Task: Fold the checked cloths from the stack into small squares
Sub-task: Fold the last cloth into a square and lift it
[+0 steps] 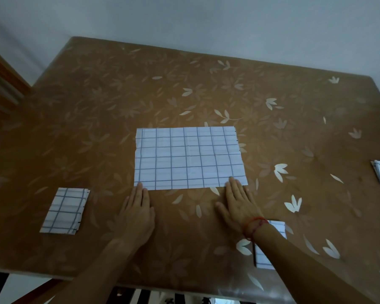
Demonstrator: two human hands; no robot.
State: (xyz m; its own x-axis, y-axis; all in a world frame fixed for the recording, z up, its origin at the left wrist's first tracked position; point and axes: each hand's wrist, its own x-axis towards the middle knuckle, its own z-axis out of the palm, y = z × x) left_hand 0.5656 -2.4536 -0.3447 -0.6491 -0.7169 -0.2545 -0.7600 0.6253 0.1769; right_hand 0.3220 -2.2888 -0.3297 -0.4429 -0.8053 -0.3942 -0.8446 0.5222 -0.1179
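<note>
Fingers [234, 186] of left hand [138, 208] and right hand [237, 204] rest straight on spread cloth [189, 157]; forearm [294, 255] half-covers folded cloth [262, 258].

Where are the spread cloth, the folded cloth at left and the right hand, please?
spread cloth [189, 159]: head view, its centre.
folded cloth [64, 210]: head view, top face.
right hand [237, 204]: head view, its back.

white blue-checked cloth [190, 157], brown leaf-patterned table [97, 95], red wrist string [253, 227]
</note>
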